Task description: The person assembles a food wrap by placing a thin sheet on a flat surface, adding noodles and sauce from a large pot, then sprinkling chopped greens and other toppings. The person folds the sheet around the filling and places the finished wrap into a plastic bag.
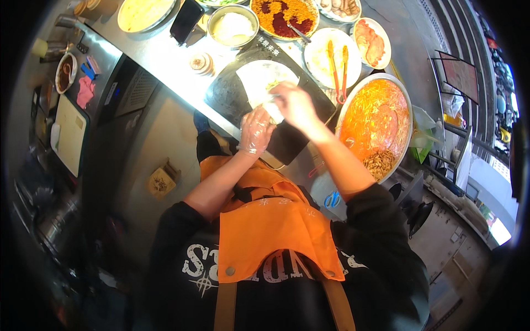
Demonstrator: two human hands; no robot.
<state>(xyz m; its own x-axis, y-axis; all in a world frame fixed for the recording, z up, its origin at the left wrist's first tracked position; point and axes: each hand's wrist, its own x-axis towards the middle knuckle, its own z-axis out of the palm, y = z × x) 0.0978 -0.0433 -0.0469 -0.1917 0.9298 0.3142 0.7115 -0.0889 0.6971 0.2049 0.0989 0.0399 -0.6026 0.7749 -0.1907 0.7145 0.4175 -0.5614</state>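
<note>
A thin white round wrapper (255, 81) lies on a dark flat board at the table's edge, with a little pale greenish filling near its right side. My left hand (256, 131), in a clear plastic glove, is closed on the near end of the wrapper, where it is gathered into a white fold between the two hands. Over that fold, my bare right hand (296, 106) has its fingers bent together. Whatever these fingertips pinch is hidden. Under both hands spreads the dark board (223, 91).
Around the board stand a bowl of white food (233, 28), a tray of reddish and yellow toppings (270, 16), a white plate (314, 66) with orange tongs (334, 69), a plate of pink slices (371, 43) and a big basin (409, 118) of orange shreds. A phone (186, 21) leans upright at the back.
</note>
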